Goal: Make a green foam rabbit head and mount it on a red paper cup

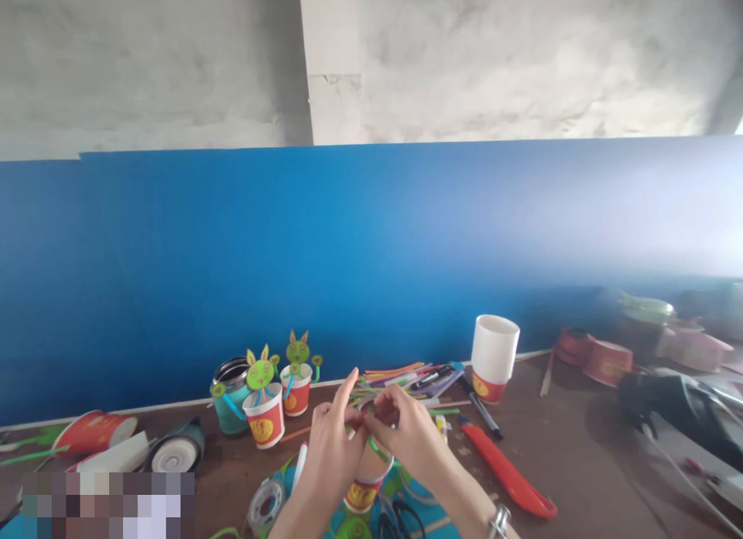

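Observation:
My left hand and my right hand meet fingertip to fingertip above a red and white paper cup. Both are closed in a pinch, though the left index finger points up. What lies between the fingertips is too small and hidden to name. A short green strip shows just below them, over the cup's mouth. Black-handled scissors lie beside the cup on a blue sheet. To the left is a roll of clear tape, near a white marker partly behind my left forearm.
Two paper cups with green animal figures, a front one and a rear one, stand at left by a teal jar. Stacked cups, a red cutter-like tool and colored sticks and pens are rightward. A blue partition stands behind.

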`<state>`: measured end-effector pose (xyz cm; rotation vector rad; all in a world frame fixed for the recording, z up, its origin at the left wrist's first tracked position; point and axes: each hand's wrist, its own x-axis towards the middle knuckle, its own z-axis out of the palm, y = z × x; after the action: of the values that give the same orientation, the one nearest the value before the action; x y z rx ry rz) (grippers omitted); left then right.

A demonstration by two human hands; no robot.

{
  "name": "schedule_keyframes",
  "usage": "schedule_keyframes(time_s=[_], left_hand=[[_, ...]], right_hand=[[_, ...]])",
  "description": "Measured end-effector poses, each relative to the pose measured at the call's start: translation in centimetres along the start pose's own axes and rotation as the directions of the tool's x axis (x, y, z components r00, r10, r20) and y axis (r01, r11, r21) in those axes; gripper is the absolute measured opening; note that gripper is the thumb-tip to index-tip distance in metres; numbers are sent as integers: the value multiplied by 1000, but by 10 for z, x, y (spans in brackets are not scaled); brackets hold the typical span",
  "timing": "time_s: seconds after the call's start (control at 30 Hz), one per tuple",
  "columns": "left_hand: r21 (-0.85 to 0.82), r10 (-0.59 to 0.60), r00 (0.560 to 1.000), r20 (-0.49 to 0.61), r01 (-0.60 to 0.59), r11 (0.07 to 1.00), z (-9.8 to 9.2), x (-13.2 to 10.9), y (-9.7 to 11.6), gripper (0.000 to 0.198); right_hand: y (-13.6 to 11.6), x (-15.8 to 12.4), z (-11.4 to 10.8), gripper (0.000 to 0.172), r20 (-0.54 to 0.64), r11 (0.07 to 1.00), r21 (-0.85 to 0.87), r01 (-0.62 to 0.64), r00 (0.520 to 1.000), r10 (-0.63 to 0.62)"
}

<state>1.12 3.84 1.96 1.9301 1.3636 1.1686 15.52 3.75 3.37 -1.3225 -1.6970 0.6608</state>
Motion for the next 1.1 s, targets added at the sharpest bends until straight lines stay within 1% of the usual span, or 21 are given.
schedule_keyframes(time_s=[0.07, 0.1, 0.17, 0.23, 0.27, 0.37, 0.47, 0.57, 0.63, 0.7, 0.77, 0.83, 0.9, 0.97, 1.0, 1.03, 1.07, 1.1], left_hand=[[-9, 1, 1000, 11, -1, 1000, 0, 0, 0, 69], [-10, 3, 1000, 20, -3, 1000, 0, 0, -1, 70], [-3, 5, 999, 39, -5, 1000, 0, 0, 0, 71], [14, 0, 999, 47, -1, 1000, 1, -2, 0, 71], [21, -4, 999, 46, 3, 1000, 1, -3, 1, 70], [25, 7, 1000, 29, -8, 1000, 3, -6, 2, 68], [31, 44, 999, 5, -44, 999, 3, -8, 3, 67], [55, 39, 999, 22, -40, 998, 2, -8, 4, 68], [72, 42, 998, 35, -45, 996, 1, -8, 4, 68], [87, 81, 996, 44, -85, 993, 1, -8, 3, 67], [109, 136, 990, 46, -140, 984, 1, -7, 1, 64], [145, 180, 984, 9, -179, 973, -2, -5, -1, 62], [164, 192, 977, -92, -176, 971, -8, -1, -3, 63], [123, 156, 959, -238, -130, 984, -15, 3, -3, 70], [66, 108, 949, -296, -92, 994, -19, 5, -2, 73], [-21, 41, 949, -313, -50, 999, -22, 6, -1, 75], [-130, -34, 959, -280, -2, 992, -24, 7, 0, 77], [-258, -108, 976, -189, 57, 964, -24, 7, 1, 76]], right_hand=[[1, 1, -1, 19, 22, 998, 69, -14, 1000, 12], [0, 1, -2, 22, 43, 995, 95, -8, 999, 4], [-1, 1, -3, 16, 70, 994, 106, 27, 997, -35], [-3, 1, -4, 7, 61, 994, 78, 72, 995, -77], [-4, 1, -4, 5, 46, 995, 58, 84, 995, -87], [-4, 1, -3, 10, 7, 995, 30, 91, 996, -91], [-2, 2, -2, 12, -3, 997, 44, 69, 998, -69], [1, 3, -2, 6, 63, 994, 109, 28, 997, -35], [1, 4, -4, 6, 117, 987, 162, 20, 992, -40], [-1, 4, -6, 7, 126, 984, 173, 30, 991, -53], [-2, 4, -9, 12, 106, 988, 154, 31, 993, -48], [-1, 5, -12, 12, 82, 988, 152, 24, 996, -37], [1, 6, -14, 12, 58, 985, 170, 24, 998, -35], [5, 8, -17, 14, 40, 981, 193, 29, 998, -38], [7, 9, -18, 15, 39, 979, 204, 29, 999, -38], [8, 9, -18, 17, 44, 976, 215, 28, 998, -38], [9, 10, -19, 18, 53, 974, 226, 27, 998, -40], [9, 10, -19, 19, 63, 972, 233, 29, 997, -45]])
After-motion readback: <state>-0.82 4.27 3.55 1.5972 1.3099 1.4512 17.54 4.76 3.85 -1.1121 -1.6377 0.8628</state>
